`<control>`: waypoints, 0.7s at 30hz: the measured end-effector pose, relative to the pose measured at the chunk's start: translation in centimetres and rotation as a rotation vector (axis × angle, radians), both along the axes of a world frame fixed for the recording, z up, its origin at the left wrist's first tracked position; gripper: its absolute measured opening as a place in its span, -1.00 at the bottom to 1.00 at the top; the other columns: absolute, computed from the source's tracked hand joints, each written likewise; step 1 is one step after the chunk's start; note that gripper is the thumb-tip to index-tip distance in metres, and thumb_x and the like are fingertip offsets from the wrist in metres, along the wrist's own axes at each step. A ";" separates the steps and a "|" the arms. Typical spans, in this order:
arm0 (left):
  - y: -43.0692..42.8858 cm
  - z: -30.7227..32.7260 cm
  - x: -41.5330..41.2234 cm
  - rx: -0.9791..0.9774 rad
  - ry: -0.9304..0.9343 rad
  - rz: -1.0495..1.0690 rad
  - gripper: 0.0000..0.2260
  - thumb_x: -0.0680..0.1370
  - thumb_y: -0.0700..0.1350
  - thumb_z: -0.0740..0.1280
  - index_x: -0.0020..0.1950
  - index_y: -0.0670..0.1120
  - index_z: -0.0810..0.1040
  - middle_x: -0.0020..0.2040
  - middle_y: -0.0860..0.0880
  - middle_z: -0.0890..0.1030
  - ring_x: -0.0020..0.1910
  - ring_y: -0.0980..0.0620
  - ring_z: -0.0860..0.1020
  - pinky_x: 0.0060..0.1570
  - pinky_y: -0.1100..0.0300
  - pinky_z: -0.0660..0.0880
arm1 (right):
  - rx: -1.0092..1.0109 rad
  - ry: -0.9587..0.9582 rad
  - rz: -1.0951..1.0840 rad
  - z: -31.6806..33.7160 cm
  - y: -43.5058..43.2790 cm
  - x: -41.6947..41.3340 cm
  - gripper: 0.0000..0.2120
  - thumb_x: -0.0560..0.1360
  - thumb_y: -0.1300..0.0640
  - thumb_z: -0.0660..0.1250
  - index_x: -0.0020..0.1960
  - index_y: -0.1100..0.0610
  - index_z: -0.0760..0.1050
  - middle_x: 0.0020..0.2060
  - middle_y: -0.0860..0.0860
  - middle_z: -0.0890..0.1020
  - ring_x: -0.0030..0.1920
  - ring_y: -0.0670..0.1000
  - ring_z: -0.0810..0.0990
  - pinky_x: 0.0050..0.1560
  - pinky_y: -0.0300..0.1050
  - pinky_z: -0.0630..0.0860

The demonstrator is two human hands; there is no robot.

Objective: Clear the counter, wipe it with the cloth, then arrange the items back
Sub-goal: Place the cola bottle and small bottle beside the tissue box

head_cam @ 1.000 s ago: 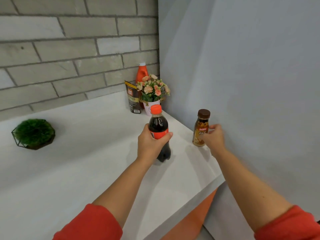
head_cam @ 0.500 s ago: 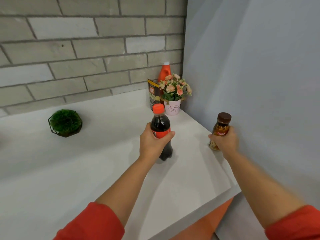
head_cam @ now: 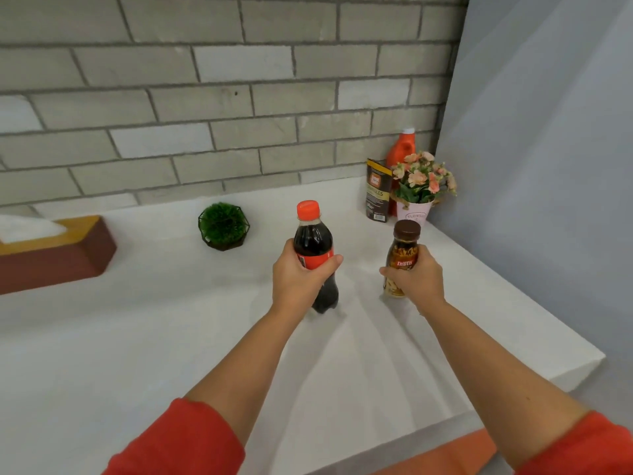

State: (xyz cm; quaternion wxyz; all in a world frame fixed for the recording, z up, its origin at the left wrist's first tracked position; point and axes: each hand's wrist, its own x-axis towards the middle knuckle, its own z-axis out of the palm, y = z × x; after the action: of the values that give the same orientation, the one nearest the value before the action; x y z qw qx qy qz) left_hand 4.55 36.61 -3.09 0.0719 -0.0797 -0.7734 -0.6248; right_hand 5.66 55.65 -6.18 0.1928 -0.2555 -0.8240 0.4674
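Grips a dark cola bottle [head_cam: 313, 241] with the left hand [head_cam: 301, 279], curling the fingers round its red label and laying the thumb across the front. Holds it upright, orange-red cap on top, over the middle of the white desk [head_cam: 137, 337], somewhat toward the right half. Clamps the right hand [head_cam: 416, 279] on a small brown-capped coffee bottle [head_cam: 404, 250], also upright, just to the right of the cola and nearer the desk's right edge. Holds the two bottles near each other but apart, with a strip of bare desk between them. Cannot tell whether either base touches the desk or hangs just above it. Wears red sleeves [head_cam: 178, 440] pushed up on both forearms, reaching in from the desk's near edge. Sees, in the far right corner of the desk, three things standing close together: a dark packet [head_cam: 378, 190] with a gold top, a red-orange bottle [head_cam: 400, 149] with a white cap behind it against the brick wall [head_cam: 205, 97], and a pink pot of peach flowers [head_cam: 416, 190] just right of the packet, beside the grey side wall [head_cam: 548, 166]. Sees a small green plant [head_cam: 223, 226] in a dark wire-framed pot standing alone toward the back edge, left of the cola bottle and well apart from it. Sees a brown tissue box [head_cam: 58, 255] with a yellow top and white tissue near the desk's left edge, partly out of view.
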 end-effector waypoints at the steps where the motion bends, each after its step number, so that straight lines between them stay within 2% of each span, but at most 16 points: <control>1: -1.7 0.0 0.0 0.003 0.005 0.018 -0.54 0.34 -0.09 0.53 0.18 -0.06 0.46 0.03 0.02 0.57 0.01 0.05 0.53 -0.05 0.25 0.44 | 0.004 0.000 0.032 0.1 -1.8 -0.2 -0.46 0.33 0.12 0.52 0.23 0.17 0.39 0.14 0.11 0.57 0.15 0.13 0.54 0.17 0.04 0.47; 4: -7.0 0.2 0.3 0.008 0.020 0.076 -0.59 0.34 -0.09 0.53 0.11 -0.01 0.46 -0.06 0.10 0.56 -0.09 0.15 0.53 -0.18 0.40 0.41 | 0.012 0.007 0.117 0.5 -7.4 -0.7 -0.45 0.32 0.12 0.52 0.23 0.16 0.40 0.12 0.09 0.58 0.13 0.12 0.55 0.13 0.02 0.47; 6: -10.7 0.5 0.4 -0.004 0.020 0.108 -0.60 0.35 -0.09 0.52 0.09 0.02 0.44 -0.11 0.16 0.53 -0.13 0.21 0.50 -0.21 0.44 0.38 | 0.007 0.019 0.157 0.7 -11.3 -0.8 -0.46 0.32 0.12 0.53 0.23 0.16 0.41 0.10 0.09 0.59 0.12 0.12 0.55 0.12 0.03 0.49; 11: -19.9 1.3 1.2 -0.036 0.023 0.187 -0.59 0.36 -0.07 0.52 0.13 -0.04 0.45 -0.07 0.07 0.54 -0.10 0.10 0.51 -0.23 0.41 0.38 | 0.022 0.033 0.260 1.2 -20.8 -1.3 -0.47 0.31 0.10 0.53 0.20 0.17 0.42 0.06 0.09 0.59 0.08 0.11 0.56 0.09 0.02 0.51; 16: -28.6 1.2 1.7 -0.083 0.033 0.250 -0.61 0.35 -0.07 0.52 0.06 0.00 0.42 -0.07 0.06 0.54 -0.07 0.07 0.51 -0.09 0.24 0.40 | 0.007 0.049 0.340 1.0 -29.7 -1.5 -0.45 0.30 0.10 0.54 0.22 0.13 0.40 0.07 0.07 0.59 0.09 0.10 0.56 0.10 0.04 0.51; 21: -34.8 0.8 1.5 -0.085 0.021 0.316 -0.54 0.35 -0.05 0.52 0.17 -0.07 0.44 -0.04 0.06 0.54 -0.06 0.06 0.51 -0.08 0.23 0.41 | 0.006 0.057 0.429 1.0 -36.1 -1.9 -0.42 0.30 0.10 0.54 0.24 0.11 0.38 0.10 0.07 0.58 0.11 0.11 0.56 0.15 0.09 0.51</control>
State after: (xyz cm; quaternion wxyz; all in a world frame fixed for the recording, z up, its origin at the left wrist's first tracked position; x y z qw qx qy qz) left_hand 6.02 1.80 -2.27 0.1739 0.0334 -0.8013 -0.5715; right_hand 3.81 19.56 -5.21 0.1131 -0.0605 -0.8551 0.5024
